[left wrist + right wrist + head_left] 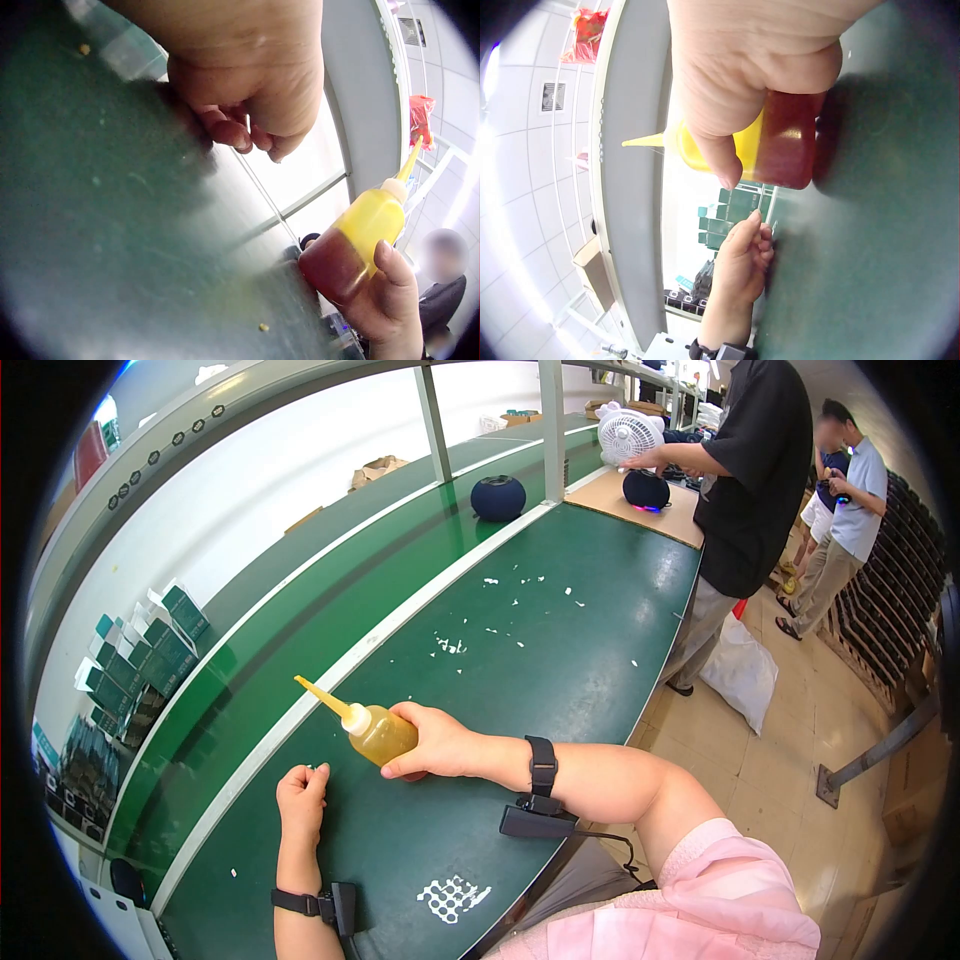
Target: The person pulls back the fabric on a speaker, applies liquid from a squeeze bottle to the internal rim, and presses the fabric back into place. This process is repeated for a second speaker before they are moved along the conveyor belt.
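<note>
My right hand grips a squeeze bottle over the green table, its long yellow nozzle pointing up and to the left. In the right wrist view, thumb and fingers of the right hand wrap round the bottle, which holds dark amber liquid and stands close to the tabletop. My left hand is beside the bottle on the left, apart from it, with curled fingers and the thumb against the index finger. The left wrist view shows the left hand with bent fingers and nothing visible between them.
White scraps and a perforated white piece lie on the table. A dark blue round speaker sits on the green strip behind. Boxes stand at the left. Another person works at the far right end beside a fan.
</note>
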Available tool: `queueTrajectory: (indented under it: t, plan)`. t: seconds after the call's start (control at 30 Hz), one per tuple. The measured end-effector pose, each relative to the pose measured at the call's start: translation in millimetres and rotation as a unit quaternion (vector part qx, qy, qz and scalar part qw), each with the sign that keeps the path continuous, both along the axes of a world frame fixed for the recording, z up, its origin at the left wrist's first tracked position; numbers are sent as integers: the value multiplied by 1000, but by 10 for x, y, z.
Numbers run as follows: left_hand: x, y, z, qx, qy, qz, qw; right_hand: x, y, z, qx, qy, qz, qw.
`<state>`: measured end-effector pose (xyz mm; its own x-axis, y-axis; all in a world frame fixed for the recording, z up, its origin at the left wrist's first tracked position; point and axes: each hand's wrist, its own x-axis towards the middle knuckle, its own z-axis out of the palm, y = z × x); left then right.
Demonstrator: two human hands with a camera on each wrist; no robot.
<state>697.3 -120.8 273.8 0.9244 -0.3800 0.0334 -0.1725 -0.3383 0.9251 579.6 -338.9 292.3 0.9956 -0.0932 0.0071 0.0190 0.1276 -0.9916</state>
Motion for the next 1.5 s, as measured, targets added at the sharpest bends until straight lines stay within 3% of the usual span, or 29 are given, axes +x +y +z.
queueTrajectory:
  t: [0.43, 0.57, 0.6, 0.67, 0.87, 1.03, 1.5]
  plan:
    - [24, 15, -35, -3, -22, -6, 1000, -10, 16, 9, -9, -15, -18, 1000]
    - [66, -28, -43, 75, -44, -8, 996, 51, -37, -40, -46, -9, -4, 999]
    - [20, -48, 35, 118, -89, -15, 989, 37, -29, -48, 2, -20, 5, 1000]
    - [44, -23, -29, 134, -126, -14, 983, 28, -16, -23, -18, -15, -3, 1000]
    - [80, -24, -95, 101, -164, -3, 981, -16, -12, 37, -69, -13, -20, 997]
    - [47, -19, -22, 70, -109, -3, 992, -30, 56, 125, -85, -10, -14, 996]
    - [64, -41, -42, 35, -91, 10, 995, -36, 49, 51, -125, -34, -12, 991]
